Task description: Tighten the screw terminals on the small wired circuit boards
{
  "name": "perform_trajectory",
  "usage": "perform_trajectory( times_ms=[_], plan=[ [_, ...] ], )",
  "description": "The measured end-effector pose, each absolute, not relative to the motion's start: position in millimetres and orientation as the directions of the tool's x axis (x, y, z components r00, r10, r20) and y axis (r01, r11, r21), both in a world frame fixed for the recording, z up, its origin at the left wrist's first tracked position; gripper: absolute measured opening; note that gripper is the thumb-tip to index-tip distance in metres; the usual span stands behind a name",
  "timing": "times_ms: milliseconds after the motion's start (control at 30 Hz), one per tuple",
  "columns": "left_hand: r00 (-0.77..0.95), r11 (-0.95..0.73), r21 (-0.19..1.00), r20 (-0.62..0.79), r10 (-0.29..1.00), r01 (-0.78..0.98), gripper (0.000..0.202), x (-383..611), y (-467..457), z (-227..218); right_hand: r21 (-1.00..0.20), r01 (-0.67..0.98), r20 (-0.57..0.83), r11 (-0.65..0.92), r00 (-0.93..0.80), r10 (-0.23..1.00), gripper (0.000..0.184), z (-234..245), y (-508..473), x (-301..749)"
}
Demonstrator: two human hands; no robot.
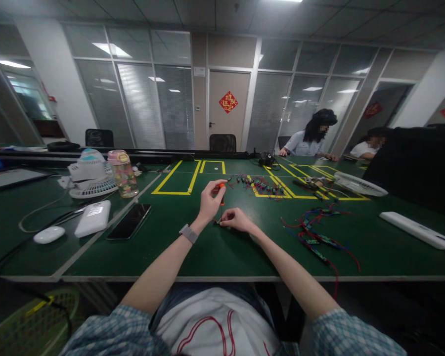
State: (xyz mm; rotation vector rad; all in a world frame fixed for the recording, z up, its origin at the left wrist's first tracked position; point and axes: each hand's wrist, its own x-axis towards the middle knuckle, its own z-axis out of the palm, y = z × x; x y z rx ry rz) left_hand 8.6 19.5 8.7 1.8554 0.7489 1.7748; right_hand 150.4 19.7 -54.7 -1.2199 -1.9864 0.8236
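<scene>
My left hand is raised a little above the green table, its fingers pinched on a small orange-handled tool that points down. My right hand rests on the table just right of it, fingers closed on a small dark part under the tool's tip. A grey watch sits on my left wrist.
A bundle of red and blue wired parts lies to the right, another pile inside yellow tape outlines. To the left are a phone, a white power bank, a mouse, a bottle and a fan. Two people sit at the far right.
</scene>
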Motion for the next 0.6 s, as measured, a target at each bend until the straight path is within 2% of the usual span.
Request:
perform_trajectory(
  times_ms=[133,367,600],
  plan=[
    [-0.068,-0.753,0.642,0.765,0.640,0.141,0.011,6.6,20.8,8.5,-0.783,0.503,0.213,0.366,-0.337,0.917,0.011,-55.6,20.5,150.8],
    [-0.002,-0.764,0.642,0.766,0.643,0.072,0.025,8.7,14.6,10.2,-0.775,0.507,0.212,0.377,-0.352,0.911,0.011,-55.3,18.7,150.9],
    [-0.077,-0.784,0.591,0.805,0.588,0.187,0.014,10.5,12.1,9.8,-0.762,0.512,0.250,0.396,-0.331,0.910,0.011,-56.7,16.4,151.0]
  ],
)
